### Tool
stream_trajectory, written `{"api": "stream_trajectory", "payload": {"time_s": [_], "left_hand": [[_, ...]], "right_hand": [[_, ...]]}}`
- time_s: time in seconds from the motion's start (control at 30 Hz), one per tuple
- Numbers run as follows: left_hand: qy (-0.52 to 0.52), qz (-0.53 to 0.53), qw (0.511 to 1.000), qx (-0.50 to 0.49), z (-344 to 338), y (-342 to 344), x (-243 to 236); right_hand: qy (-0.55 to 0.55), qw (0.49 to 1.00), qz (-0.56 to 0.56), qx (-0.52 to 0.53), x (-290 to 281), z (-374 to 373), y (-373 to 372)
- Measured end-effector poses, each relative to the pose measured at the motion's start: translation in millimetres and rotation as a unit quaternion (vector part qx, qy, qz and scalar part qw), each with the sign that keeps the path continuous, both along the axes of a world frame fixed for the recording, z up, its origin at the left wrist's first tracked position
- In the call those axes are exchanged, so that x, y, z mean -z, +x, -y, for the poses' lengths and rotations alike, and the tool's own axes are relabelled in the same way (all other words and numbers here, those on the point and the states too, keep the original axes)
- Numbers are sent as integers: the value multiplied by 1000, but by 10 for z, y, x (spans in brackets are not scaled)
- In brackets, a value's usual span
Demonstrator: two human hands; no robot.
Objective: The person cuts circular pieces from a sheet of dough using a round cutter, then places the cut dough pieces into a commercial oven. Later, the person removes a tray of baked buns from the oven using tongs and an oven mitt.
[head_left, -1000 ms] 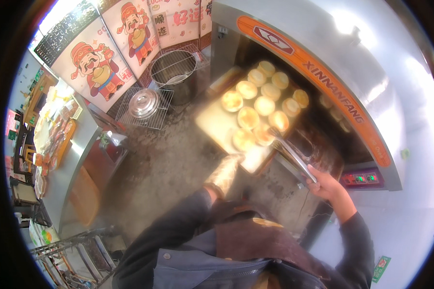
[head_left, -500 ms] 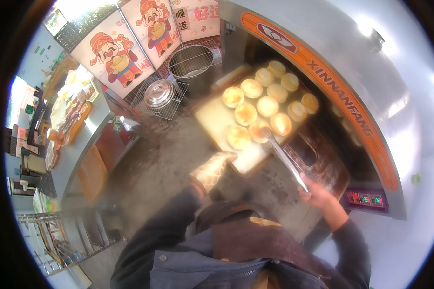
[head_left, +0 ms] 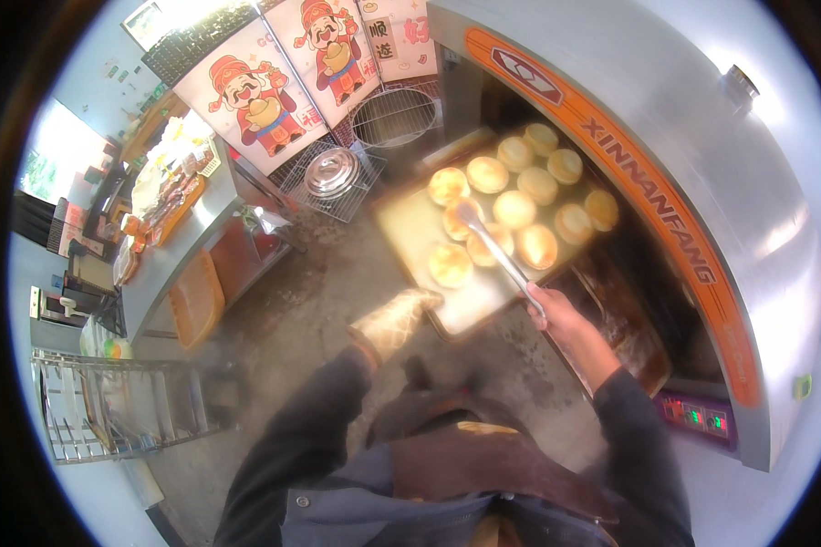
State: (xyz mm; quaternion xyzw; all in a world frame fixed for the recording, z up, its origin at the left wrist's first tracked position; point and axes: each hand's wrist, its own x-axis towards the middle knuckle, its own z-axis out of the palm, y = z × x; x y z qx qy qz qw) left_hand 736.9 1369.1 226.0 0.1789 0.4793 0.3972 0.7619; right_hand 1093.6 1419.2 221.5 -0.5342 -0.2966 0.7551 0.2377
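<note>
A baking tray with several round, golden flatbreads sticks out of the oven mouth. My left hand, in a pale patterned oven mitt, grips the tray's near left corner. Long metal tongs are in my right hand, fingers wrapped round the handle. Their tip rests on or just over a flatbread on the left side; whether it is pinched cannot be made out. Haze blurs the breads a little.
The steel oven with an orange band curves along the right, its control panel low down. Ahead stand wire racks, one bearing a round metal lid. A counter with food runs along the left, above a slatted metal rack.
My right hand has moved left and farther in. The tongs' tip went from a near flatbread to one farther left. My mitted hand stays at the tray corner; the view has shifted slightly.
</note>
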Motion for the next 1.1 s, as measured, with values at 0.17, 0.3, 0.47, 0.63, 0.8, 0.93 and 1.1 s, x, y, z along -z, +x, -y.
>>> {"api": "stream_trajectory", "payload": {"time_s": [0.17,0.3,0.47,0.63,0.8,0.93,1.1], "left_hand": [[-27,46,999,4,-75,4,48],[-34,-11,999,33,-61,-113,229],[-18,13,995,99,-94,-105,212],[-8,34,988,150,-122,-202,275],[-18,68,980,187,-152,-305,78],[-42,60,978,198,-106,-397,-143],[-10,118,973,199,-176,-457,54]], "right_hand": [[190,948,246,-72,3,138,-85],[492,717,483,-99,-90,447,-174],[495,531,671,-154,-120,805,-125],[389,564,715,-139,-398,1484,-363],[331,588,730,-110,-1067,2161,-795],[262,696,667,-41,-1493,2029,-1264],[-49,975,77,205,-1228,954,-1906]]}}
